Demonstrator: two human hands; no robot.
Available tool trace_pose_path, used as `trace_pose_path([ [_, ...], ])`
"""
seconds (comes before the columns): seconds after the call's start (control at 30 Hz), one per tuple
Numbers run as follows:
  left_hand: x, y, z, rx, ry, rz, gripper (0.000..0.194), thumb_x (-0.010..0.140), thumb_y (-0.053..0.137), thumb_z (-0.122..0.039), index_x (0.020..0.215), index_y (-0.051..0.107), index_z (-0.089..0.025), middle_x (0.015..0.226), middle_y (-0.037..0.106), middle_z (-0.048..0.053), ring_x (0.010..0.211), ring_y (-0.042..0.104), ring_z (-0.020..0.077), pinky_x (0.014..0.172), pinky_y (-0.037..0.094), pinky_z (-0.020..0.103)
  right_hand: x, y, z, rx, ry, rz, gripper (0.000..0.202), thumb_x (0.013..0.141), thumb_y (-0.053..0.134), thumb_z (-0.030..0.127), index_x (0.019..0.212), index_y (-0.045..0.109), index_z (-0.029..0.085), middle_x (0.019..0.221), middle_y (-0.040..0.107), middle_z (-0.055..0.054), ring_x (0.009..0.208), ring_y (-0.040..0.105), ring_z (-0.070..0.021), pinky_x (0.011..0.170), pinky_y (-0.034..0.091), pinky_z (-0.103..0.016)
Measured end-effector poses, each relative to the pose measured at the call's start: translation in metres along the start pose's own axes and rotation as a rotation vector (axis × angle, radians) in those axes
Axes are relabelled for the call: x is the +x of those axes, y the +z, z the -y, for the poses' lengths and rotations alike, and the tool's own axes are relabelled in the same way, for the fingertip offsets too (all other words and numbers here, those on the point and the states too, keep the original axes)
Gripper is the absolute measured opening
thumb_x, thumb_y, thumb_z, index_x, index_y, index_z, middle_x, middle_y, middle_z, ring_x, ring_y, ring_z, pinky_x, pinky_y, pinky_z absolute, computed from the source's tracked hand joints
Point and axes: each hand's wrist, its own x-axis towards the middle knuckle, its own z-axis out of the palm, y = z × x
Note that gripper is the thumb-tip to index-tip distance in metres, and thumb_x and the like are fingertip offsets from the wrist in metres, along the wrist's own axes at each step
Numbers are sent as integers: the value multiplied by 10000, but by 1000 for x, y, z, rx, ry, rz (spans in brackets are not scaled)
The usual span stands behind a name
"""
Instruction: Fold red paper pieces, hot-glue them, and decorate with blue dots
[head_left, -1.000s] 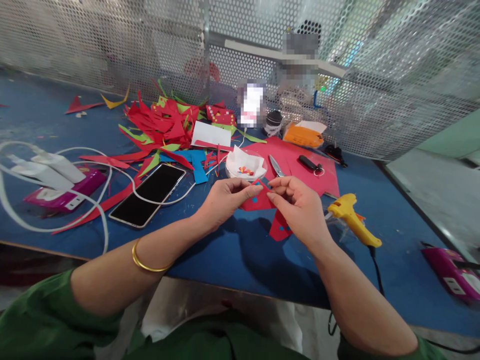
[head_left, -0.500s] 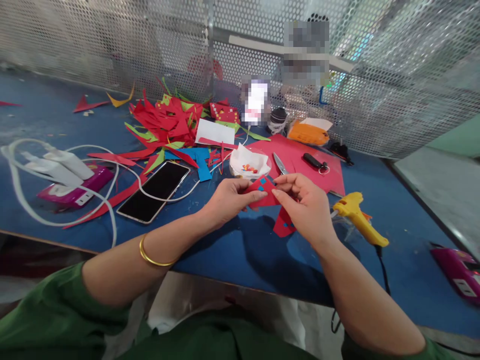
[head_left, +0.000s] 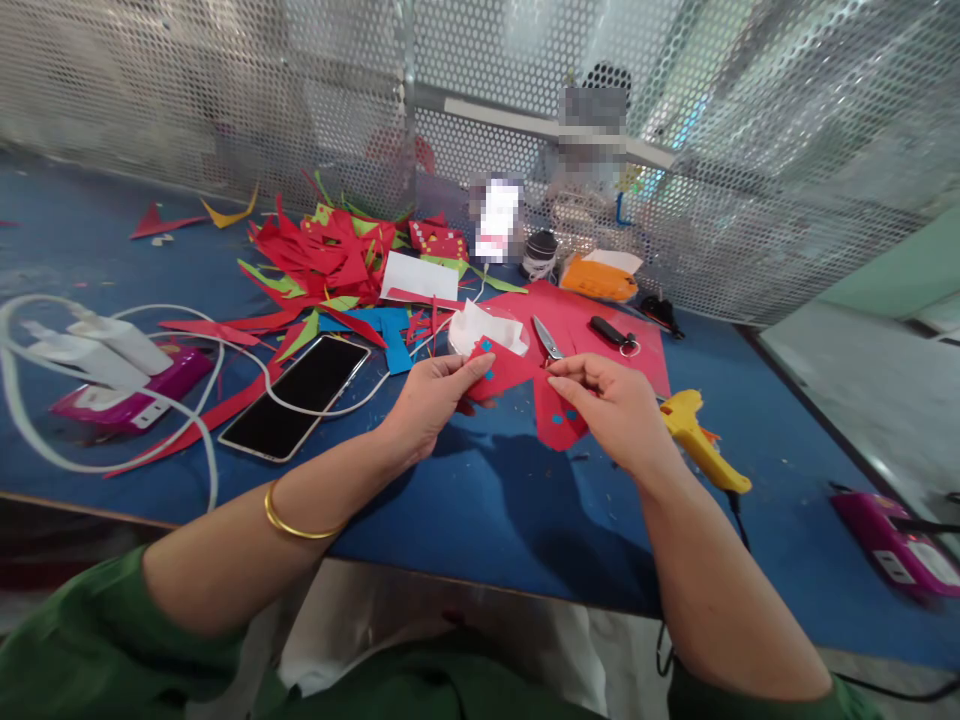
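Observation:
My left hand (head_left: pixel 437 398) pinches a red paper piece (head_left: pixel 502 372) with small blue squares on it, thumb on top. Fingers and thumb of my right hand (head_left: pixel 611 405) are closed at the top of a red paper part (head_left: pixel 555 420) with blue spots, which hangs below the fingertips. Whether the two red parts are joined is hard to tell. Just behind my hands is a bowl lined with white paper (head_left: pixel 491 325), partly covered by the red piece. Metal scissors (head_left: pixel 547 338) lie on a large red sheet (head_left: pixel 645 360) beyond my right hand.
Red and green paper scraps (head_left: pixel 330 250) are piled at the back left. A dark phone (head_left: pixel 296 400) and white cables lie left of my hands. A yellow glue gun (head_left: pixel 705 445) rests at the right, near a purple power strip (head_left: pixel 892 545).
My left hand has moved slightly left with its red piece, and my hands are farther apart. More of the hanging red part now shows under my right hand. The view has shifted a little.

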Motion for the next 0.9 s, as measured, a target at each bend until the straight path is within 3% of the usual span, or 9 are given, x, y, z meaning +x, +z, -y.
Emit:
trace_pose_path([
  [0.1,0,0,0,-58,-30,18,420,839,625,-568,726,702,-171,711,715,85,578,634,138,511,428,248,0,0,0,-10,-19,-43,214,811,646,362,940,718,206,781,720,-19,703,629,-160,681,486,-326],
  [0.3,0,0,0,-5,-15,33,186,742,767,-365,740,728,-183,680,699,35,588,614,110,535,417,225,-1,0,0,-75,-48,-60,217,823,636,364,951,712,206,797,720,-26,724,639,-169,695,491,-325],
  [0.53,-1,1,0,-24,-82,68,239,732,785,-412,745,728,-180,717,738,62,624,649,132,554,443,239,-2,1,2,-97,-84,-127,204,845,639,367,958,716,215,802,731,-34,719,653,-184,690,507,-332],
  [0.6,-1,0,-1,-49,-77,42,230,714,800,-398,734,720,-184,706,738,54,615,643,126,553,438,235,-2,0,1,-111,-113,-195,228,871,616,380,1005,718,225,922,753,-54,827,679,-209,766,518,-361],
  [0.73,2,-3,-4,-146,-58,-46,252,707,808,-407,755,719,-176,734,748,46,601,632,106,563,443,225,2,-6,-2,-88,-156,-473,269,911,571,401,1053,711,221,1091,739,-82,1014,666,-233,902,494,-393],
  [0.83,5,-6,-8,-227,-35,-98,290,678,836,-418,773,719,-170,732,746,38,593,637,101,570,466,214,7,-8,-7,24,-107,-591,276,890,600,450,964,710,207,977,745,-71,924,669,-220,876,498,-387],
  [0.9,6,-8,-9,-271,-17,-134,315,667,846,-428,790,716,-169,732,747,35,595,649,103,561,472,205,10,-6,-10,137,-23,-532,325,852,636,518,842,709,202,844,738,-55,828,664,-213,831,508,-383],
])
